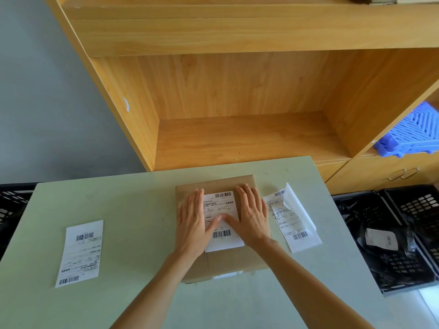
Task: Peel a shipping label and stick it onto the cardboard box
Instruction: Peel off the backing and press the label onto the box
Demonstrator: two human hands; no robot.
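Note:
A flat brown cardboard box [223, 264] lies in the middle of the pale green table [133, 210]. A white shipping label [222, 205] with barcodes lies on the box's top face. My left hand [193, 224] rests flat on the label's left edge, fingers together and pointing away. My right hand [253, 217] rests flat on its right edge. Both thumbs meet over the label's middle. Neither hand holds anything.
Another label sheet [80, 252] lies flat at the table's left. At the right lies a label sheet with its backing partly curled up [294, 224]. A wooden shelf unit [237, 103] stands behind the table. Black crates [408, 233] sit to the right, another crate [9, 205] at far left.

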